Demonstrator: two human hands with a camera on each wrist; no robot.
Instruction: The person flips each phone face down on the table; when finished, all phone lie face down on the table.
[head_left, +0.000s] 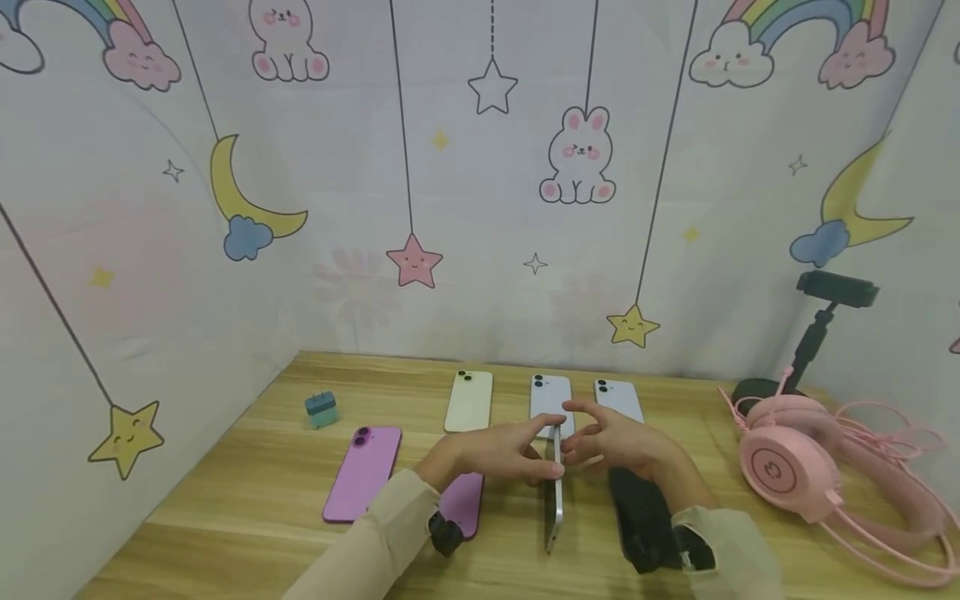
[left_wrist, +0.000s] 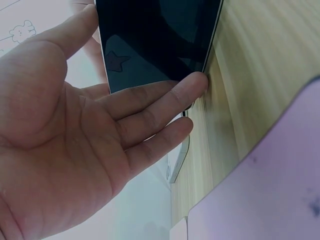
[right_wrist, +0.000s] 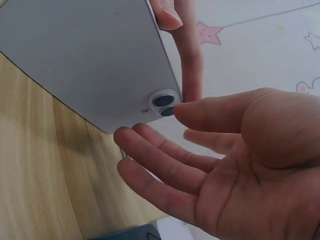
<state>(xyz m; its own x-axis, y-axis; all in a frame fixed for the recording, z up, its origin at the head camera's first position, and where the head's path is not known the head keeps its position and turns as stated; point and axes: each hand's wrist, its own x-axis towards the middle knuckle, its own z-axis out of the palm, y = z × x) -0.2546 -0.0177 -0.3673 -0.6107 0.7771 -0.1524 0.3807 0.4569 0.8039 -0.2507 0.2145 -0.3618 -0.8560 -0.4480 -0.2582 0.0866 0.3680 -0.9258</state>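
Observation:
A white smartphone point(head_left: 557, 500) stands on its long edge on the wooden table, between the two hands. My left hand point(head_left: 502, 450) holds it, thumb and index finger on its upper edge, the other fingers along its dark screen point(left_wrist: 155, 45). My right hand point(head_left: 618, 442) is at the far end, fingers spread and slightly bent. In the right wrist view, the right thumb lies by the twin camera lenses point(right_wrist: 164, 101) on the pale back; whether it touches cannot be told. A purple phone point(head_left: 461, 504) lies partly under the left wrist, and a black phone point(head_left: 645, 508) under the right forearm.
Behind the hands lie a pale yellow phone point(head_left: 468, 402) and two white phones, one left point(head_left: 551, 396) and one right point(head_left: 619, 398). Another purple phone point(head_left: 363, 473) and a plug charger point(head_left: 321, 409) lie left. Pink headphones point(head_left: 787, 467) and a black stand point(head_left: 812, 342) are right.

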